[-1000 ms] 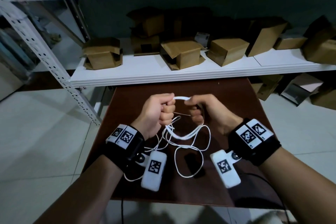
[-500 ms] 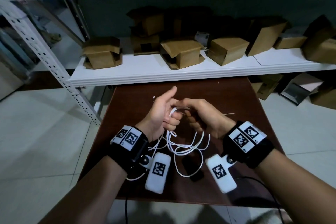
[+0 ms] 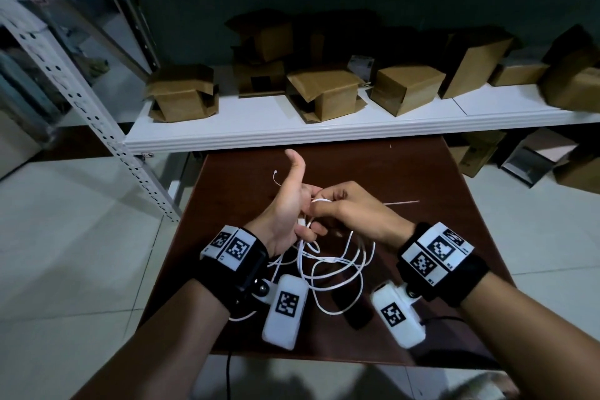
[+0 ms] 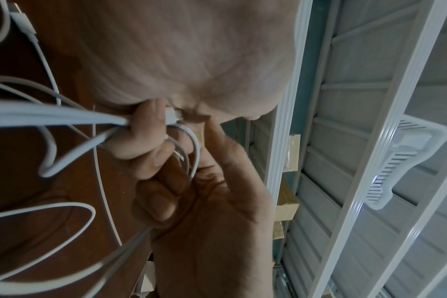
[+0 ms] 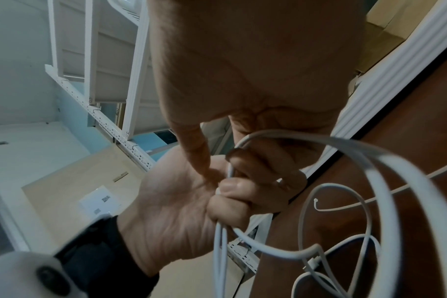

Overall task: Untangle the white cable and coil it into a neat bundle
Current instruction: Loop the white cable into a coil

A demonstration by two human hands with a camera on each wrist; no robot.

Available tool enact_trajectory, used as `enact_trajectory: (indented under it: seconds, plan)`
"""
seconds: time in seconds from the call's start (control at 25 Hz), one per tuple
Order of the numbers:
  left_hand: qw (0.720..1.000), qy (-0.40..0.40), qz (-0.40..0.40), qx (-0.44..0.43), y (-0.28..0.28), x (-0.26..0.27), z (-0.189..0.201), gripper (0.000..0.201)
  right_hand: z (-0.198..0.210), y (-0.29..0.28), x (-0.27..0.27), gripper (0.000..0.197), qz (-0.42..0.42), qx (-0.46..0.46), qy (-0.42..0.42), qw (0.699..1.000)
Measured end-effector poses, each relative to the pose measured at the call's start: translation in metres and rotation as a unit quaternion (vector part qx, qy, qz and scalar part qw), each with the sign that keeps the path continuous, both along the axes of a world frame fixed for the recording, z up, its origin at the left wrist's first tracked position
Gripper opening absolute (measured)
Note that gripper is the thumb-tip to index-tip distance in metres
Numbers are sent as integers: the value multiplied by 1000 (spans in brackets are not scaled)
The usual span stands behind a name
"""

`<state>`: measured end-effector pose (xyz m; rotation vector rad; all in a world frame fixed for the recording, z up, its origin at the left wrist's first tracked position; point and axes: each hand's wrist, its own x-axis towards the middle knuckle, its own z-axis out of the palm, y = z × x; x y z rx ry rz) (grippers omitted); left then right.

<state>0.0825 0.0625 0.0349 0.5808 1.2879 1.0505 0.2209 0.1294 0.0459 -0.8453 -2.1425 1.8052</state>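
White cable point(image 3: 328, 265) sat mid-coil — we had a few loops gathered in the left hand point(image 3: 289, 204), fingers curled on them, thumb up; right hand point(image 3: 347, 208) pinched the top bend. Loose loops lay on the bench point(image 3: 422, 172) — plenty left.

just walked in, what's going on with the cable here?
A person is gathering a white cable into loops above a brown table. The left hand grips several strands in its curled lower fingers, thumb pointing up. The right hand pinches a loop right against the left fingers. Most of the cable hangs below in loose, uneven loops on the table, so it's not a neat bundle yet. A thin white tie lies beyond the hands.
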Motion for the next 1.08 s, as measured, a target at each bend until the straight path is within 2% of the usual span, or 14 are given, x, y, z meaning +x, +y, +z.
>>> enact_trajectory:
  seconds: [0.24, 0.36, 0.44, 0.56, 0.64, 0.76, 0.88, 1.0, 1.08]
  plan:
    - [1000, -19, -20, 9, -1, 8, 1, 105, -16, 8, 0, 25, 24, 70, -25, 997]
    - [999, -41, -22, 12, 1, 5, -2, 104, -19, 5, -2, 21, 30, 46, 9, 998]
    - [998, -64, -3, 10, 3, 3, -1, 101, -20, 3, -6, 18, 1, 8, 40, 999]
    - [995, -82, 43, 29, 4, 1, 2, 75, -17, 2, -8, 14, -103, -76, 86, 988]
    - [996, -72, 28, 52, 3, 0, 4, 50, -11, 4, -7, 14, -161, -80, 101, 978]
    - [997, -37, 17, 68, -2, -3, 7, 32, -4, 12, -3, 30, -228, -132, 160, 951]
    - [993, -31, 52, 106, -2, -4, 6, 33, -1, 18, -1, 36, -239, -186, 199, 932]
    - [986, 0, 98, 131, 1, -4, 3, 39, 1, 16, -1, 12, -211, -201, 173, 941]
    - [984, 50, 102, 141, 0, 0, 3, 40, 5, 17, 1, 11, -185, -207, 127, 952]
